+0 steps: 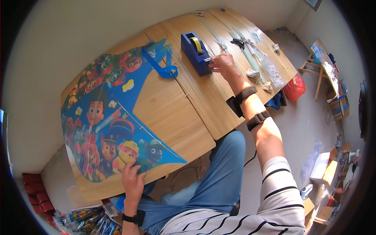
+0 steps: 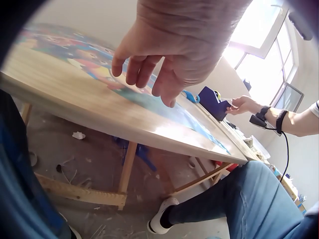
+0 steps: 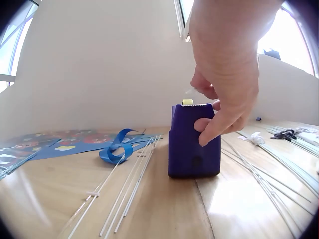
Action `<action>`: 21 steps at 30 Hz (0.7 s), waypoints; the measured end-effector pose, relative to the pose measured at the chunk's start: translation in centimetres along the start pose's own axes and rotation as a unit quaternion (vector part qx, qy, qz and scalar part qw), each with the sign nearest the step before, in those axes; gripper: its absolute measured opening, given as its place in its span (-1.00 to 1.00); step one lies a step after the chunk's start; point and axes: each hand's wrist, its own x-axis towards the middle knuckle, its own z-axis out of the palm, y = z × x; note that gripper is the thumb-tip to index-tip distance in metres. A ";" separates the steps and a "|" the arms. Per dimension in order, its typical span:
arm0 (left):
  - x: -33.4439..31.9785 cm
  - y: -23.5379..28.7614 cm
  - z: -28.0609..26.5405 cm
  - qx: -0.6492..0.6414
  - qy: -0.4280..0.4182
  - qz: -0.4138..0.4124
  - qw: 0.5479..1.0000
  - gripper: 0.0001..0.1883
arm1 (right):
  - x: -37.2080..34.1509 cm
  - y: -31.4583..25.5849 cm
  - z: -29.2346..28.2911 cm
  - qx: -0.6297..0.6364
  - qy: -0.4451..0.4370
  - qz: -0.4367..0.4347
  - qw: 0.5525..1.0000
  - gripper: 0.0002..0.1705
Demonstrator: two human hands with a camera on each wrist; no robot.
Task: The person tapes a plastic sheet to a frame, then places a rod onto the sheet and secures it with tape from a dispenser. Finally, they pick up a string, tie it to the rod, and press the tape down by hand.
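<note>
My right hand (image 1: pixel 222 64) is at the cutter end of a dark blue tape dispenser (image 1: pixel 192 51) holding a yellow-cored roll. In the right wrist view, its curled fingers (image 3: pixel 227 117) hold a small clear bit of tape (image 3: pixel 191 91) above the toothed cutter, and one fingertip touches the dispenser's front. A blue kite sheet (image 1: pixel 117 92) printed with cartoon dogs lies flat on the left of the table, a thin white rod (image 1: pixel 145 129) along it. My left hand (image 1: pixel 133 181) is at the sheet's near edge, fingers loosely bent and holding nothing.
A blue ribbon (image 1: pixel 168 71) loops beside the dispenser. Thin rods (image 3: pixel 134 184), crumpled plastic (image 1: pixel 253 74) and a clear bag (image 1: pixel 274 72) lie on the wooden table (image 1: pixel 172 113). A red bag (image 1: pixel 294 88) stands past its right edge. Packets (image 1: pixel 88 221) lie below at left.
</note>
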 end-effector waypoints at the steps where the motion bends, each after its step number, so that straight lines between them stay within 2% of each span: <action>1: 0.0 0.0 0.0 -0.001 -0.001 -0.002 1.000 -0.69 | -0.2 0.3 -0.1 0.021 0.002 0.001 1.000 -0.78; 3: 0.2 0.4 -0.1 -0.002 -0.001 -0.002 1.000 -0.69 | -1.2 1.0 0.0 0.063 0.006 0.004 0.998 -0.81; 6: 0.2 0.5 -0.3 -0.006 0.002 -0.002 1.000 -0.69 | -2.6 1.9 0.4 0.178 0.004 0.086 0.980 -0.80; 8: 0.2 0.5 -0.5 -0.005 0.004 -0.002 1.000 -0.69 | -2.9 3.1 0.6 0.299 -0.001 0.142 0.944 -0.81; 11: 0.3 0.6 -0.9 -0.003 0.006 -0.004 1.000 -0.69 | -3.0 3.9 0.3 0.402 0.008 0.183 0.897 -0.82; 14: 0.4 0.9 -1.1 -0.014 0.009 -0.011 1.000 -0.69 | -2.5 4.1 0.9 0.421 0.011 0.167 0.891 -0.81; 17: 0.5 1.1 -1.2 -0.021 0.014 -0.012 1.000 -0.69 | -2.2 4.0 1.4 0.400 -0.005 0.155 0.904 -0.81; 21: 0.4 1.2 -1.4 -0.023 0.015 -0.013 1.000 -0.70 | -1.1 4.6 2.0 0.421 0.033 0.173 0.890 -0.89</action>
